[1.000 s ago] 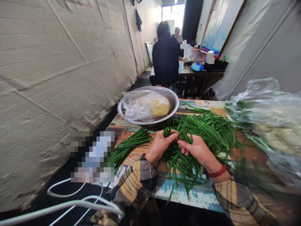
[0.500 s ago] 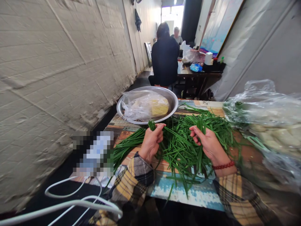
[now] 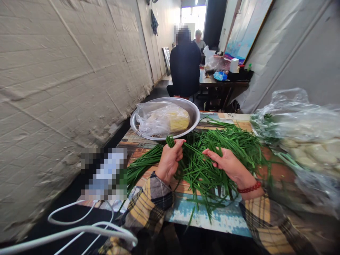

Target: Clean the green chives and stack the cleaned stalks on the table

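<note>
My left hand (image 3: 170, 159) is closed round a small bunch of green chives (image 3: 170, 141), whose ends stick up above the fist. A few leaves run from it toward my right hand (image 3: 225, 163). That hand, with a red bead bracelet at the wrist, is closed, thumb against fingers, on some chives. Below and between both hands lies a loose heap of chives (image 3: 202, 170) on the table. To the left of my left hand, a neater row of chives (image 3: 145, 164) is laid out.
A metal basin (image 3: 196, 124) holding a plastic bag (image 3: 159, 118) stands behind the heap. Clear bags (image 3: 313, 124) with pale food sit at right. White cables (image 3: 79, 232) cross the lower left near a blurred object (image 3: 108, 173). A person (image 3: 185, 67) sits further back.
My right hand has moved left, closer to my left hand, with its fingertips nearer the chives there. My left hand has stayed almost still, keeping its bunch.
</note>
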Action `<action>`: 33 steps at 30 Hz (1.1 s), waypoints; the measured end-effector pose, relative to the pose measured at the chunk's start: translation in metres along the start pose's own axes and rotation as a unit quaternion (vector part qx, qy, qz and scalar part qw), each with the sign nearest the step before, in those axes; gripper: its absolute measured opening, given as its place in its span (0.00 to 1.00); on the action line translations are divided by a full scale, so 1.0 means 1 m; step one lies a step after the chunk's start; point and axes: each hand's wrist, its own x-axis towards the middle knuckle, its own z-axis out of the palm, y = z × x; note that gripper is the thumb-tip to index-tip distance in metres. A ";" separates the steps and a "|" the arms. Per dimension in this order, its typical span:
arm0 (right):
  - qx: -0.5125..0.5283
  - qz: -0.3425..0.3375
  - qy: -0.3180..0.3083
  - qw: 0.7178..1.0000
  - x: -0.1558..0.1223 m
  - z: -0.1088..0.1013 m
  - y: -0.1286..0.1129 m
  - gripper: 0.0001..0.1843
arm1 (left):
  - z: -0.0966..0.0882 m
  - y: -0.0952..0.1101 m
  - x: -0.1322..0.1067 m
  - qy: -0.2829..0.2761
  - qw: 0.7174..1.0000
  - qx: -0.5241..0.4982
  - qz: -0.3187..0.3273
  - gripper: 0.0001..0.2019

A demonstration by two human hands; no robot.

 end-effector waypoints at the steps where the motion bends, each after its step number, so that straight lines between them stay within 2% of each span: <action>1: -0.010 -0.006 -0.015 1.000 0.000 0.001 0.001 0.22 | 0.000 0.000 0.000 0.001 1.000 0.004 0.001 0.16; 4: -0.039 -0.038 -0.038 0.998 0.000 0.003 0.004 0.20 | 0.001 -0.001 -0.001 0.006 1.000 0.017 0.002 0.17; 9: -0.060 -0.061 -0.014 0.996 0.002 0.000 0.008 0.23 | 0.002 -0.003 -0.001 0.010 1.000 0.026 0.002 0.17; 13: -0.049 -0.061 0.032 0.996 0.006 -0.007 0.012 0.22 | 0.000 -0.003 0.000 0.021 0.999 0.025 0.012 0.16; 17: -0.087 -0.090 0.101 0.987 0.009 -0.015 0.014 0.21 | -0.001 -0.002 0.002 0.049 0.998 0.018 0.029 0.15; 21: -0.118 -0.114 0.139 0.977 0.009 -0.016 0.013 0.21 | 0.001 -0.003 -0.001 0.009 0.999 0.043 -0.002 0.16; 26: -0.192 -0.171 0.152 0.954 0.004 -0.002 0.010 0.20 | 0.011 -0.013 -0.009 -0.048 0.987 0.146 -0.054 0.21; 30: -0.251 -0.235 0.133 0.930 0.001 0.008 0.009 0.19 | 0.016 -0.019 -0.012 -0.045 0.982 0.179 -0.044 0.18; 33: -0.241 -0.221 0.129 0.936 0.002 0.007 0.011 0.19 | 0.014 -0.021 -0.009 -0.026 0.983 0.182 -0.029 0.18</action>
